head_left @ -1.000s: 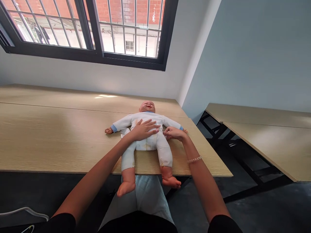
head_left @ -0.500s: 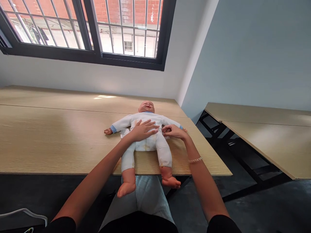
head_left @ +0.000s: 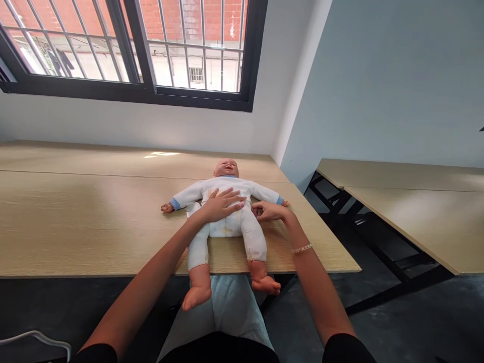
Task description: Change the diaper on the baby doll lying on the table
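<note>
A doll lies on its back along the near edge of the wooden surface, just left of its right end, head toward the far side and both feet hanging past the near edge. I have the left hand laid across the doll's belly, palm down, its fingers spread and pointing right. The right hand rests against the right side of the doll's waist, fingers curled in; from my feed I cannot tell whether they pinch anything. A white flap juts from the left side of the waist, beside the left forearm. The doll's 2 arms stretch out left and right, white sleeves ending in blue cuffs, and its white legs point toward me, with stains at the crotch and right knee. A beaded bracelet circles the right wrist below black sleeves and pale trousers. Sunlight falls on the far side of the surface, left of the doll's head. Beyond, I see a dark-framed window with bars and red brick outside. To the right, a 2nd table on black legs stands against a blue-grey wall.
</note>
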`<state>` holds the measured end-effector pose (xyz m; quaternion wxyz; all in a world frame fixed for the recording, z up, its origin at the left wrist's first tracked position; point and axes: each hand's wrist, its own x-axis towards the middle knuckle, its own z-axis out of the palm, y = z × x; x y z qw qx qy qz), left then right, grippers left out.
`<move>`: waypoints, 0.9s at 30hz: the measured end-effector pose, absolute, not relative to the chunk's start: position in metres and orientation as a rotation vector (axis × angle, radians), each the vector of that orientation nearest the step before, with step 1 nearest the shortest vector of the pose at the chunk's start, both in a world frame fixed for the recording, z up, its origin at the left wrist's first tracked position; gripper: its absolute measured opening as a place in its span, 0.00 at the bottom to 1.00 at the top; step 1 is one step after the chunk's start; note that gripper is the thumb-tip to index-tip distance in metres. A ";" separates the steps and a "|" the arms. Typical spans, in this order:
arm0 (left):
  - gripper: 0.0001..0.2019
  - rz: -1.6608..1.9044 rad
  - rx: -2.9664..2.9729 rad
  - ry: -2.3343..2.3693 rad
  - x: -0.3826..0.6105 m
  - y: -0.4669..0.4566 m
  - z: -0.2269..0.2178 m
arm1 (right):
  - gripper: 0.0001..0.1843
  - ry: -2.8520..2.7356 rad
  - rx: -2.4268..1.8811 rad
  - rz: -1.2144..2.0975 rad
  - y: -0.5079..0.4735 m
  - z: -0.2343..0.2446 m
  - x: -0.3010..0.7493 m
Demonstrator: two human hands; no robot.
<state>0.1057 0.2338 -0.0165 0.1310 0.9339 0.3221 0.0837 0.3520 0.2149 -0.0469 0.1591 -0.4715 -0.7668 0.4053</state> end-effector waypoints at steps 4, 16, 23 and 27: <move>0.28 0.233 2.728 0.950 0.106 0.233 -0.016 | 0.08 -2.189 -1.389 1.143 0.216 -0.047 0.358; 0.28 0.277 2.732 0.927 0.105 0.237 -0.021 | 0.26 -2.005 -1.458 1.048 0.213 -0.041 0.396; 0.27 0.273 2.716 0.926 0.106 0.236 -0.020 | 0.25 -1.949 -1.413 1.078 0.211 -0.040 0.386; 0.26 0.280 2.711 0.934 0.105 0.237 -0.020 | 0.25 -1.907 -1.345 1.008 0.207 -0.033 0.385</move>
